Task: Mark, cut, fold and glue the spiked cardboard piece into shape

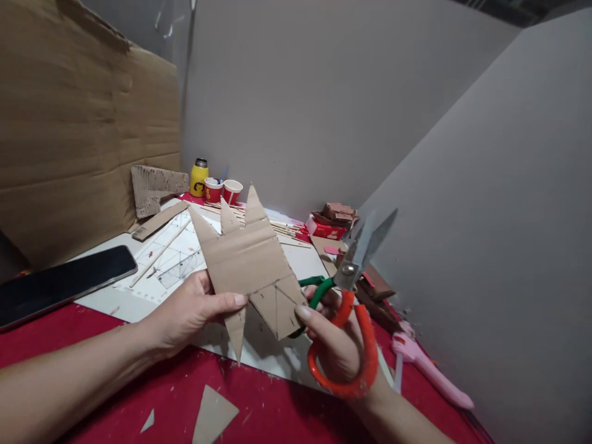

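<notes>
A cardboard piece (245,253) is held up in front of me, with pointed triangles cut along its top and one hanging at its lower left. Pencil lines mark its lower right part. My left hand (194,308) pinches its lower left edge, thumb in front. My right hand (337,339) grips its lower right corner with the thumb. Scissors (349,269) with green and orange handles hang on that same hand, blades pointing up and right, away from the cardboard. The right fingers are partly hidden behind the cardboard and handles.
A phone (69,280) lies at left. Behind are a yellow bottle (198,179), paper cups (232,192), thin sticks (287,229) and a red box (326,228). A pink glue gun (430,367) lies at right. Cardboard scraps (214,414) lie on the red cloth (272,410).
</notes>
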Motion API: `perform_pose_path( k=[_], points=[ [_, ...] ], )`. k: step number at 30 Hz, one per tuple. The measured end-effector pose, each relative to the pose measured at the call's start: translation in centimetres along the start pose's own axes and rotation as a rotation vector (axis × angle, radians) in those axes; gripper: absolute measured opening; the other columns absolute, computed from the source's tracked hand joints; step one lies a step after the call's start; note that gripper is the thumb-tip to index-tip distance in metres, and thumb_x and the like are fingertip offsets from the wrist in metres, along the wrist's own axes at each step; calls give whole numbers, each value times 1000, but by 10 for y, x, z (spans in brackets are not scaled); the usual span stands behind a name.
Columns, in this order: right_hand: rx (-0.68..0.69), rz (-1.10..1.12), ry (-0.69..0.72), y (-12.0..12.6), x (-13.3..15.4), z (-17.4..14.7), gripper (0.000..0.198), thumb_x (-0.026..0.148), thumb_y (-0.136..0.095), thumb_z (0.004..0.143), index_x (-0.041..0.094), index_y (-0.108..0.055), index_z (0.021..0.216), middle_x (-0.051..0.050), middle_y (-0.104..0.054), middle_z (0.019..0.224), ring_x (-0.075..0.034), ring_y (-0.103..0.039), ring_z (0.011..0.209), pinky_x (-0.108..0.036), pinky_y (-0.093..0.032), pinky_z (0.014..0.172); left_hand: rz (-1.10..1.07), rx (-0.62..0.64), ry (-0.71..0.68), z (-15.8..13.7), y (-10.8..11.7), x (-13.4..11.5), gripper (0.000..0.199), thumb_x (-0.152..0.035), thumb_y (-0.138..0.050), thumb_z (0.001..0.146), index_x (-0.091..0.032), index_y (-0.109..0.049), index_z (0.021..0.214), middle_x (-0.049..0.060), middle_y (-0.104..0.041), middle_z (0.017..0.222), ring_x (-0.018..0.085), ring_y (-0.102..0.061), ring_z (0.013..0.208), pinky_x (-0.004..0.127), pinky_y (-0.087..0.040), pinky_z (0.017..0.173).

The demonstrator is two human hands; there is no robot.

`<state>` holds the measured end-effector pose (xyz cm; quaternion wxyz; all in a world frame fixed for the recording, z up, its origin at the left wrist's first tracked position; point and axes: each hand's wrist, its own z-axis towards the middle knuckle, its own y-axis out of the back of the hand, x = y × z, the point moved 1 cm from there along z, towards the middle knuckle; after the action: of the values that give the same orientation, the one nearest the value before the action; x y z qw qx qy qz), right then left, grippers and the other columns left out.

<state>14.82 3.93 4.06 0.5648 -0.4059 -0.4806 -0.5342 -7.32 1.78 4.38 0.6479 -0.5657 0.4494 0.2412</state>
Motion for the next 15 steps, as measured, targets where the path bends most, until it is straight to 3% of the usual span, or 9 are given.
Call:
perform_pose_path(
  k=[6, 15],
  points=[
    [-55, -38, 33, -4, -6, 0, 28, 41, -74, 80, 22, -59, 94, -1, -60, 85, -19, -59, 75, -30, -51, 67, 39, -19, 84, -3, -9, 6, 20, -32, -80, 78, -15, -75, 87, 4, -71, 74, 13, -64, 62, 22, -54, 59],
    [39, -142, 122, -4, -7, -7, 24, 42, -70, 86, 24, -58, 97, -1, -57, 85, -20, -56, 77, -33, -49, 71, -44, -162, 145, -2, -12, 24, 26, -32, -85, 71, -10, -76, 82, 7, -71, 71, 13, -64, 65, 20, -56, 62]
  ],
)
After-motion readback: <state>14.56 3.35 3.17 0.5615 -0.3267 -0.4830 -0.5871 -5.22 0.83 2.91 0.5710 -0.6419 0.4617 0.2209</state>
